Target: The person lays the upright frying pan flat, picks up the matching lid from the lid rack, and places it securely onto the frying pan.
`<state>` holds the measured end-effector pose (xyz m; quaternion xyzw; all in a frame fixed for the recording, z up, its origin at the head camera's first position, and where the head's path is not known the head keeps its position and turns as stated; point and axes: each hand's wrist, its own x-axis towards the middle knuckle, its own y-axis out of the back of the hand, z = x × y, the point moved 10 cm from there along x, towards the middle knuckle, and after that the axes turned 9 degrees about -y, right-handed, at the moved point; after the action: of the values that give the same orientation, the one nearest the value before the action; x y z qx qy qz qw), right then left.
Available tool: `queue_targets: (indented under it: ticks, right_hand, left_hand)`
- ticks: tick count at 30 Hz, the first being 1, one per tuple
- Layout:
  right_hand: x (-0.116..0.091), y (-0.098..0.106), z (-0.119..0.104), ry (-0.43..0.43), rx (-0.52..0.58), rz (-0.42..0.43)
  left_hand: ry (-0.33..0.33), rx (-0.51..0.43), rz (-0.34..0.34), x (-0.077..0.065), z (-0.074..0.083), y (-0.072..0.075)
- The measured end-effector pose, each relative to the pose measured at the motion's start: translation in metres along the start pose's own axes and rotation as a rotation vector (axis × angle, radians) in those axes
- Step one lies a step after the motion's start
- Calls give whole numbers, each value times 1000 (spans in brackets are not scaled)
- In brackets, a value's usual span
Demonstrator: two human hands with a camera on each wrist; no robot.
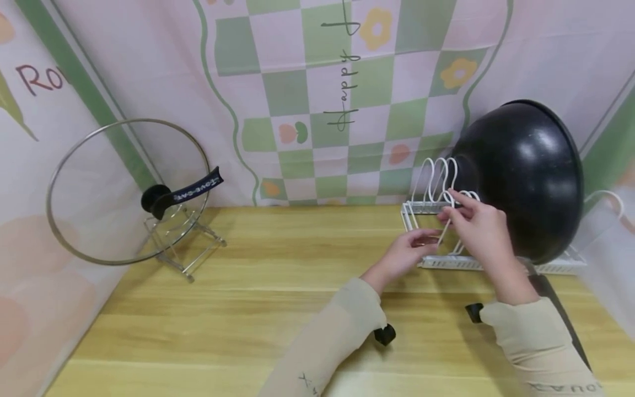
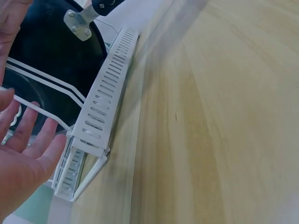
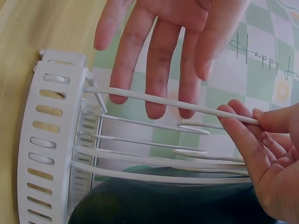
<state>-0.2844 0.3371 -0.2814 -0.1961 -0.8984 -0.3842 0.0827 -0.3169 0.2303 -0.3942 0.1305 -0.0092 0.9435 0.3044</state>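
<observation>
A white metal dish rack with looped wire dividers stands at the right, by the back wall. My right hand pinches one wire divider near its upper end, between thumb and fingers. Lower on that same divider, my left hand has its fingers spread and extended behind the wire, fingertips right at it. In the left wrist view the left thumb lies close to the wire. A big black wok leans on its side in the rack, just right of both hands.
The wok's dark handle sticks out toward the front, partly behind the right sleeve. At the left, a glass lid with a black handle stands upright on a small wire stand. A checkered cloth hangs behind the wooden table.
</observation>
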Motion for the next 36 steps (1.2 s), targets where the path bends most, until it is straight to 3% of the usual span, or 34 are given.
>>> queue_targets:
  ticks: [4, 18, 25, 36]
  right_hand:
    - [-1, 0, -1, 0, -15, 7]
    - [-3, 1, -11, 30, -73, 34]
    - [-5, -2, -12, 15, -79, 33]
    - [-7, 1, -18, 59, -83, 60]
  left_hand:
    - [-9, -5, 6, 3, 0, -3]
    - [-101, 33, 144, 13, 3, 1]
    - [-137, 132, 106, 13, 7, -3]
    - [-147, 147, 52, 15, 2, -8]
